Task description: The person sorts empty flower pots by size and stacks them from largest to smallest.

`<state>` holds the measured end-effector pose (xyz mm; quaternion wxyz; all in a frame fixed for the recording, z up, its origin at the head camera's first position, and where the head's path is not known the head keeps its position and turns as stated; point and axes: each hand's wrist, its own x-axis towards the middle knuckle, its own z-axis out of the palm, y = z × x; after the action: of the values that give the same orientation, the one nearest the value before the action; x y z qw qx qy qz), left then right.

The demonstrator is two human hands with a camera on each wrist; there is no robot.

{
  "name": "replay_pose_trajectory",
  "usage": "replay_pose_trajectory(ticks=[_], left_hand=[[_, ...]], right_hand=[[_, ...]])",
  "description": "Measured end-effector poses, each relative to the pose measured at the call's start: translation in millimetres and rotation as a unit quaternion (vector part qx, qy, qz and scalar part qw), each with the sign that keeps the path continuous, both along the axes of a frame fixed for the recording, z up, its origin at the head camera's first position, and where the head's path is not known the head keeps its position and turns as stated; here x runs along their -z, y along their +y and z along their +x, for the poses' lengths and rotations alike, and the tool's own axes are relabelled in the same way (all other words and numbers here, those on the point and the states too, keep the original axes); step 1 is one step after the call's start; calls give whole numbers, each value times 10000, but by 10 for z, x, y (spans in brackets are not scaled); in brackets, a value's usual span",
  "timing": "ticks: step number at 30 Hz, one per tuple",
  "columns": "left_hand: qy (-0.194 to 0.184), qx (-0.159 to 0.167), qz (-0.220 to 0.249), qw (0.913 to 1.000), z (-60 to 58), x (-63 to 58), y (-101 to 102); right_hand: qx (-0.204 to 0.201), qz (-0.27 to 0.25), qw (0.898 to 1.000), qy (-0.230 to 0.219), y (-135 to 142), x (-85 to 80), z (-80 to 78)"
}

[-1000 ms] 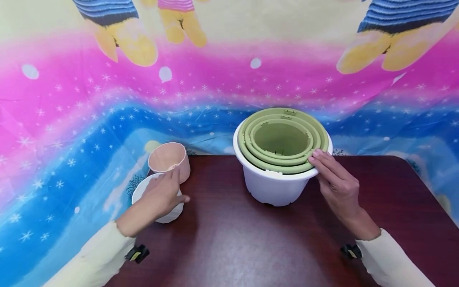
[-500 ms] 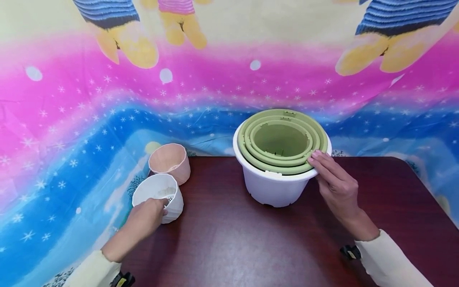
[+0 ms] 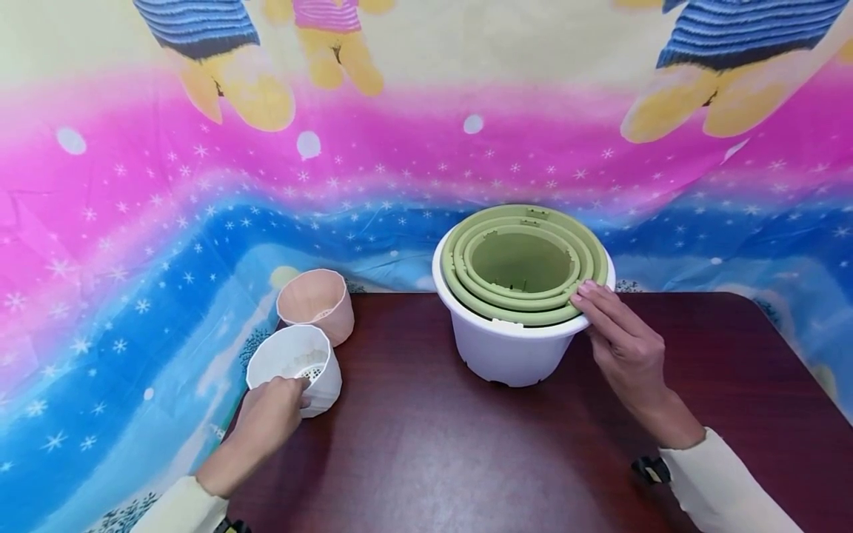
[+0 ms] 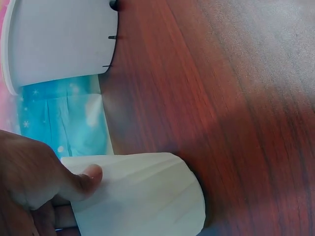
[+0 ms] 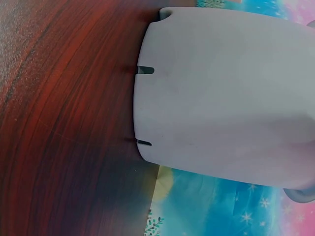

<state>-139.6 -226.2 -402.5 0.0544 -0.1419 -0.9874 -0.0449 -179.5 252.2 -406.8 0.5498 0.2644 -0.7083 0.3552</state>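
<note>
through the remote feed i see the small white pot [image 3: 326,392] near the left edge of the table [image 3: 453,459], just in front of the peach pot [image 3: 338,320]. a stretch of tabletop separates it from the large white pot [image 3: 513,359], toward the far edge. the left hand [image 3: 269,411] pinches its near rim. the right hand [image 3: 625,344] rests fingertips over the large white pot's rim, onto 3 nested green pots [image 3: 523,259]; thumb hidden, i can't tell whether it grips.

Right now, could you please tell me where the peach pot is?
In the head view, the peach pot stands at the left of the table, behind the small white pot that the left hand grips.
</note>
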Motion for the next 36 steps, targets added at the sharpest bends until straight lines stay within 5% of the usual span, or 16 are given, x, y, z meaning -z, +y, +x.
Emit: replay_pose_trajectory(ticks=[17, 36], left_hand=[[495, -261, 304, 9980, 27, -301, -135], [1032, -188, 281, 9941, -15, -651, -175]], right_hand=[[3, -21, 10000, 26, -2, -5, 0], [37, 32, 10000, -15, -9, 6, 10]])
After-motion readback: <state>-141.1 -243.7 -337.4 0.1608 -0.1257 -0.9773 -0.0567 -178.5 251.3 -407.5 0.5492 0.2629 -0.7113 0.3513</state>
